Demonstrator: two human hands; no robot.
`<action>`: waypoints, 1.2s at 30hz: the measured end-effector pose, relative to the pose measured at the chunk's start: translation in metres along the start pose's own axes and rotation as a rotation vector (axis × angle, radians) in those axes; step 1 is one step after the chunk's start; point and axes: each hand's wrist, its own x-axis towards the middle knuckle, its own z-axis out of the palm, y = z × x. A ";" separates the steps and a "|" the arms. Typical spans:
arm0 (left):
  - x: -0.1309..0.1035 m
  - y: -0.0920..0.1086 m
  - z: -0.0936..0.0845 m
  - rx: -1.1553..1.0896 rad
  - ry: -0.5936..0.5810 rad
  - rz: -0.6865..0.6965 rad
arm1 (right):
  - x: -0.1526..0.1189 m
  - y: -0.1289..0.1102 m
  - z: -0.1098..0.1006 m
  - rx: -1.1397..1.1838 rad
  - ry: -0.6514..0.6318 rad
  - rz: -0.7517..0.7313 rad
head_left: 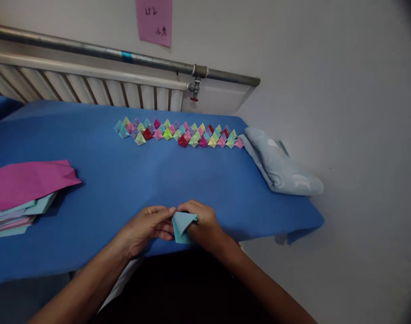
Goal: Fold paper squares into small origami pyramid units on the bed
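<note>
A light blue sheet of origami paper, partly folded with one flap standing up, is between my two hands at the near edge of the blue-covered table. My left hand pinches its upper left corner between thumb and fingers. On the other side, my right hand grips the paper's right part, its fingers partly hidden behind the flap. Farther back stand rows of small folded paper pyramids in pink, green, yellow, red, purple and blue.
To the left lies a stack of coloured paper, magenta on top. A folded pale blue blanket sits at the right end. Behind the table run a radiator and a metal pipe. A pink note hangs on the wall.
</note>
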 end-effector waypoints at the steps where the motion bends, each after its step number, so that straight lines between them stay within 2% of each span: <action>1: 0.000 0.000 -0.001 -0.002 0.001 -0.007 | 0.000 0.000 0.001 -0.016 -0.010 -0.003; 8: 0.001 0.005 -0.004 -0.061 0.017 -0.040 | 0.002 -0.006 -0.002 -0.060 -0.041 -0.038; 16: 0.002 0.008 -0.007 -0.026 0.057 -0.108 | -0.003 -0.011 -0.007 -0.241 -0.189 -0.039; 22: 0.002 0.007 -0.009 -0.010 0.054 -0.089 | -0.011 -0.005 -0.009 -0.290 -0.192 -0.170; 26: 0.001 0.007 -0.008 -0.006 0.072 -0.059 | -0.015 -0.002 -0.008 -0.317 -0.192 -0.182; 28: -0.001 0.007 -0.008 0.029 0.093 0.001 | -0.017 -0.001 -0.010 -0.281 -0.205 -0.181; 31: -0.007 0.007 -0.007 0.170 0.130 0.160 | -0.019 -0.003 -0.018 -0.152 -0.108 -0.093; 34: -0.015 0.007 -0.005 0.347 0.154 0.287 | -0.016 -0.012 -0.028 0.012 0.088 0.140; 36: -0.022 0.007 -0.002 0.442 0.149 0.347 | -0.010 -0.023 -0.033 0.106 0.067 0.268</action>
